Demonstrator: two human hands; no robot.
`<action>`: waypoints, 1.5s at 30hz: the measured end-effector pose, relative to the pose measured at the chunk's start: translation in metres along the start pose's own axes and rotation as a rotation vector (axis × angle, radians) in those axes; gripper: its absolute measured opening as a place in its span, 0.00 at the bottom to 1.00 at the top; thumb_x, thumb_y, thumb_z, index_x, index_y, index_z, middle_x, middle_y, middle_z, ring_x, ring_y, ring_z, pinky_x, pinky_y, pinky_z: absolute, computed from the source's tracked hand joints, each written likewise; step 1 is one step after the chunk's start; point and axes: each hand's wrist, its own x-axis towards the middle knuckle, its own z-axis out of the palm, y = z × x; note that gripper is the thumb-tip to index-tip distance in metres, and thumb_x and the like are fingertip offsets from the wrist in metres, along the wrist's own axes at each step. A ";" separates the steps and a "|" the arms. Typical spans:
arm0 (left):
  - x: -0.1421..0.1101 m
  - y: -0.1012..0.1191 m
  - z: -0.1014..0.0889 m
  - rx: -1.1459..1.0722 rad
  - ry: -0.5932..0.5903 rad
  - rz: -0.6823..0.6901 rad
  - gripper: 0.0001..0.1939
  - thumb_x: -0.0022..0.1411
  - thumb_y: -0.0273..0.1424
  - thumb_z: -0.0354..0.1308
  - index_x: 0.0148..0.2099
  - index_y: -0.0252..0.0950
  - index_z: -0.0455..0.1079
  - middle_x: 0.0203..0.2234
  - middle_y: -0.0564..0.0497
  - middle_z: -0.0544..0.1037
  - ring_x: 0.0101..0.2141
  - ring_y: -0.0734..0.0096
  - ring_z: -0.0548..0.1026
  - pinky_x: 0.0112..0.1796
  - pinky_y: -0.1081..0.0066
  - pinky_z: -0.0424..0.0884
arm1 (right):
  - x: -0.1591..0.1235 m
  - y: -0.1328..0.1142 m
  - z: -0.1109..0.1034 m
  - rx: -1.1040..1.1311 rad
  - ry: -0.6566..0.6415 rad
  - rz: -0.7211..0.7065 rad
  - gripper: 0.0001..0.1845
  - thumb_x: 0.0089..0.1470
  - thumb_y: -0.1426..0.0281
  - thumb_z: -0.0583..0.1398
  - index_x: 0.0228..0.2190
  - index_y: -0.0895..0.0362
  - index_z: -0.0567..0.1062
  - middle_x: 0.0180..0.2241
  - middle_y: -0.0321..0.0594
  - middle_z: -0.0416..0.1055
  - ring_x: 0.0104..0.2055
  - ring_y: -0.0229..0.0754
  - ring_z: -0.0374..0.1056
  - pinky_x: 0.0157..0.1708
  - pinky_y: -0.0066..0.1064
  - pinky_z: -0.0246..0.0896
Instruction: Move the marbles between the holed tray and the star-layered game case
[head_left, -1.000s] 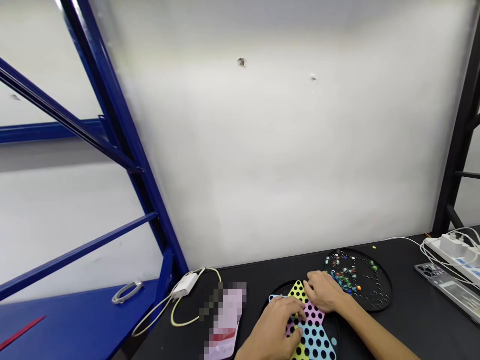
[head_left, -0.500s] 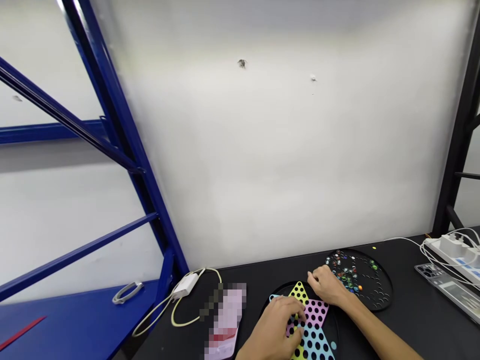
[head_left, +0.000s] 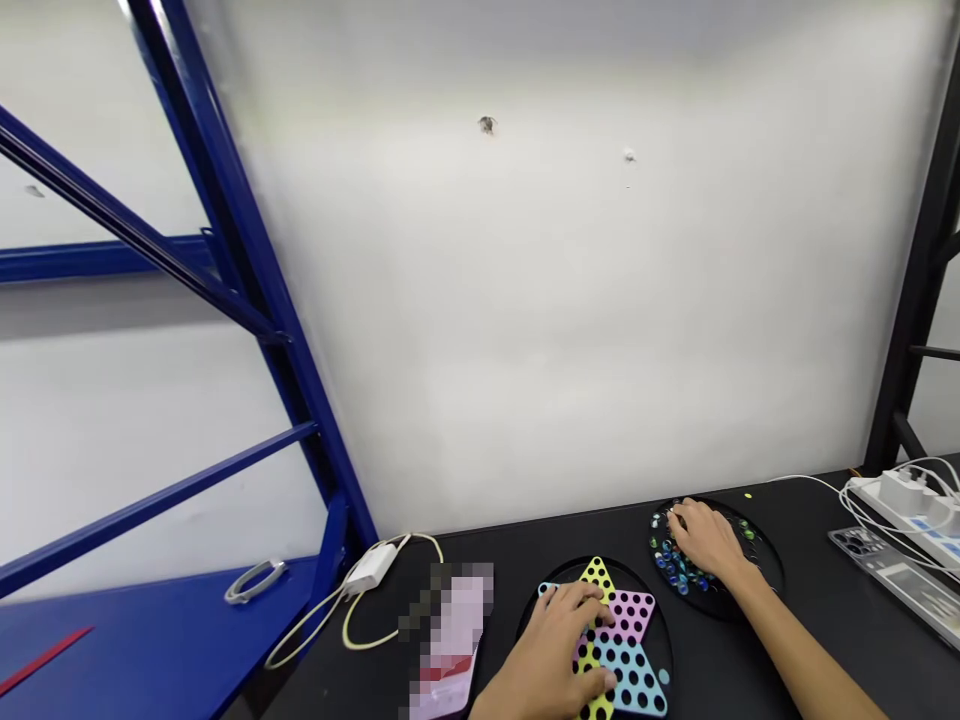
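Observation:
A star-shaped Chinese checkers board point(head_left: 631, 655) in yellow, pink and blue, full of round holes, lies in a round black tray point(head_left: 670, 632). My left hand point(head_left: 559, 640) rests over its left part, fingers spread, covering some of the holes. Farther back on the right is a second round black tray point(head_left: 780, 570) with many glass marbles point(head_left: 670, 568) in it. Palm down, my right hand point(head_left: 705, 540) reaches over those marbles with its fingers apart and the tips among them. I cannot make out any marble between the fingers.
A pink phone-like item point(head_left: 454, 640), partly blurred out, lies left of the board. Beside it are a white charger point(head_left: 373, 570) and its cable. At right are a power strip point(head_left: 915, 505) and a grey clear-topped device point(head_left: 900, 575). A blue frame point(head_left: 277, 300) stands left.
My right hand has moved from the far edge of the board to the right, over the marble tray. My left hand stays on the board, its fingers spread wider.

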 end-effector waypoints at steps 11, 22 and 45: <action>0.008 -0.005 0.013 0.184 0.325 0.004 0.05 0.65 0.28 0.54 0.42 0.42 0.71 0.41 0.53 0.76 0.44 0.63 0.73 0.47 0.62 0.65 | -0.074 -0.066 -0.023 0.318 -0.035 -0.468 0.13 0.61 0.62 0.54 0.44 0.50 0.74 0.49 0.43 0.70 0.50 0.48 0.65 0.52 0.42 0.58; 0.011 0.008 0.027 0.051 0.282 0.087 0.07 0.62 0.24 0.55 0.39 0.42 0.71 0.41 0.54 0.76 0.45 0.65 0.72 0.49 0.65 0.63 | -0.094 -0.083 -0.019 0.398 -0.219 -0.472 0.15 0.56 0.64 0.58 0.46 0.48 0.73 0.54 0.41 0.67 0.54 0.49 0.62 0.57 0.43 0.55; 0.010 0.011 0.025 0.035 0.254 0.092 0.09 0.62 0.23 0.55 0.39 0.42 0.71 0.41 0.54 0.76 0.45 0.64 0.72 0.48 0.63 0.63 | -0.086 -0.079 -0.021 0.395 -0.088 -0.433 0.08 0.59 0.66 0.57 0.40 0.49 0.74 0.46 0.39 0.71 0.48 0.45 0.66 0.51 0.38 0.59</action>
